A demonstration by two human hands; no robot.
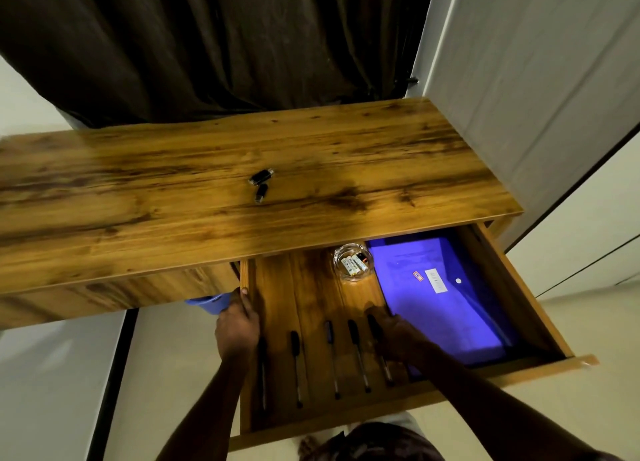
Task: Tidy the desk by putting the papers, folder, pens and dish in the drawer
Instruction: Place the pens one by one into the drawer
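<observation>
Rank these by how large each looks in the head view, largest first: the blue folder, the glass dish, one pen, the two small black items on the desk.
1. Blue folder
2. Pen, longer than the dish is wide
3. Glass dish
4. The two small black items; they lie farther away, so they may look smaller.

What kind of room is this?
Probably a study corner or bedroom at home: a wooden desk with an open drawer holding pens and a blue folder, and a dark curtain behind.
</observation>
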